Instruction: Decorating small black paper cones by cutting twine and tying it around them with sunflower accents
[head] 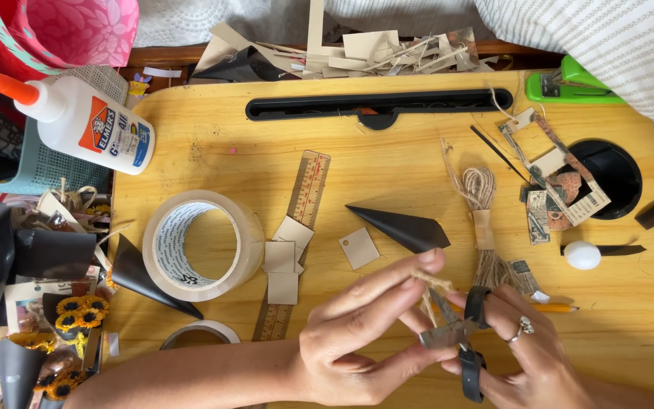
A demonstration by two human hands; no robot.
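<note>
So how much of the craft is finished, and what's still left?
Done: small black paper cones with yellow flowers sit at the left edge, apparently finished. In hand: the left hand pinches a bit of twine while the right hand holds scissors at it. Left: two black cones lie empty, and blank card tags and a twine bundle wait unused on the wooden tray.

Wood table (pixel 387 159) smooth, semi-gloss; twine (pixel 481 189) rough, fibrous; tape roll (pixel 203 244) clear glossy plastic; scissors (pixel 459 333) dull metal w/ black plastic handles.
</note>
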